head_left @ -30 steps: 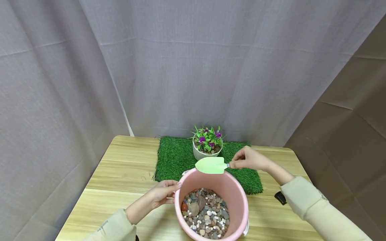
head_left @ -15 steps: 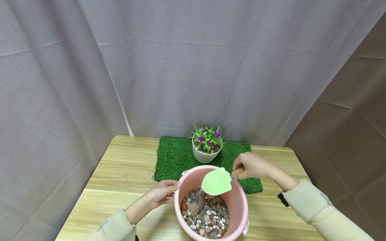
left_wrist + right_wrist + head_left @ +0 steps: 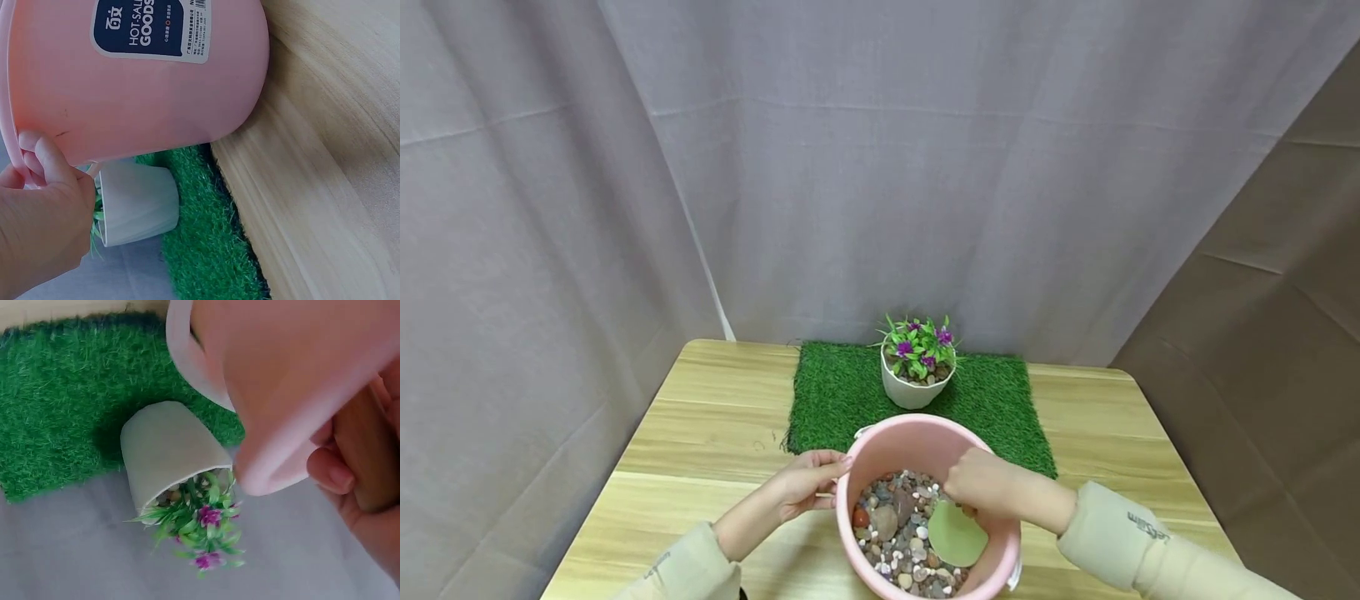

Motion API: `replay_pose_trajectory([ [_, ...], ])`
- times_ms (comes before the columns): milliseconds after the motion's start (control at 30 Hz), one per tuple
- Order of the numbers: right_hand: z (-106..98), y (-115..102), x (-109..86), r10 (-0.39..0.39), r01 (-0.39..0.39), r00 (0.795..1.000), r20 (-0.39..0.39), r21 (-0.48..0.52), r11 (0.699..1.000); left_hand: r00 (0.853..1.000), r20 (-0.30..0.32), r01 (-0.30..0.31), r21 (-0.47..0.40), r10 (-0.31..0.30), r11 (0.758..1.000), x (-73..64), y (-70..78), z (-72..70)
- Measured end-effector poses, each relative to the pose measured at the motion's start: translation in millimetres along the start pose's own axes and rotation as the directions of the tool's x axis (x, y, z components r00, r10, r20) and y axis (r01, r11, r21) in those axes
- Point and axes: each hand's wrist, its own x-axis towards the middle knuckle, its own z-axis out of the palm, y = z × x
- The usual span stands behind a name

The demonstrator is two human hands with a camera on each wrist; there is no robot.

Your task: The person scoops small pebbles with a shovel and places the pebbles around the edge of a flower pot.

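Observation:
A pink bucket [image 3: 927,427] holds a layer of mixed pebbles [image 3: 898,525] and stands at the near side of the table. My left hand [image 3: 808,483] grips its left rim, thumb and fingers on either side of the wall, as the left wrist view also shows. Inside the bucket, at the right, my right hand [image 3: 988,483] holds a pale green garden trowel [image 3: 957,533] by its wooden handle [image 3: 369,447]. The trowel's blade lies low over the pebbles; whether its tip is in them I cannot tell.
Behind the bucket a white pot [image 3: 913,392] with a purple-flowered plant [image 3: 921,346] stands on a green turf mat [image 3: 831,400]. The mat lies on a wooden table [image 3: 700,433]. Grey curtains [image 3: 880,167] hang behind it.
My right hand has brought the trowel from above the bucket's far rim down into the bucket, near the pebbles. The left hand has stayed on the rim.

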Motion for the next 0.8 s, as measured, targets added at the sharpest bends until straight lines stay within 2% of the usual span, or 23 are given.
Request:
replay_pose_trajectory([
  [233,10,12,1.9,-0.050,0.046,0.998,0.024,0.128,0.991,0.999,0.025,-0.033,0.048,0.032,0.998,0.5,1.7,1.2],
  [333,17,14,7.0,-0.115,0.112,0.993,0.010,0.173,0.979,0.998,0.041,-0.044,0.061,0.041,0.997,1.0,1.7,1.8],
  [433,26,13,11.2,-0.147,0.145,0.989,-0.006,0.211,0.967,0.998,0.060,-0.033,0.051,0.030,0.998,1.7,0.8,3.1],
  [533,32,11,10.4,-0.142,0.144,0.990,-0.023,0.232,0.962,0.997,0.078,-0.025,0.044,0.021,0.999,2.5,-0.2,4.8],
  [667,35,12,8.9,-0.120,0.136,0.990,-0.069,0.310,0.941,0.998,0.057,-0.025,0.052,0.022,0.998,2.3,-0.3,3.8],
  [800,36,12,12.4,-0.093,0.118,0.992,-0.083,0.380,0.918,0.999,0.033,-0.026,0.060,0.024,0.998,1.4,2.4,1.5],
])
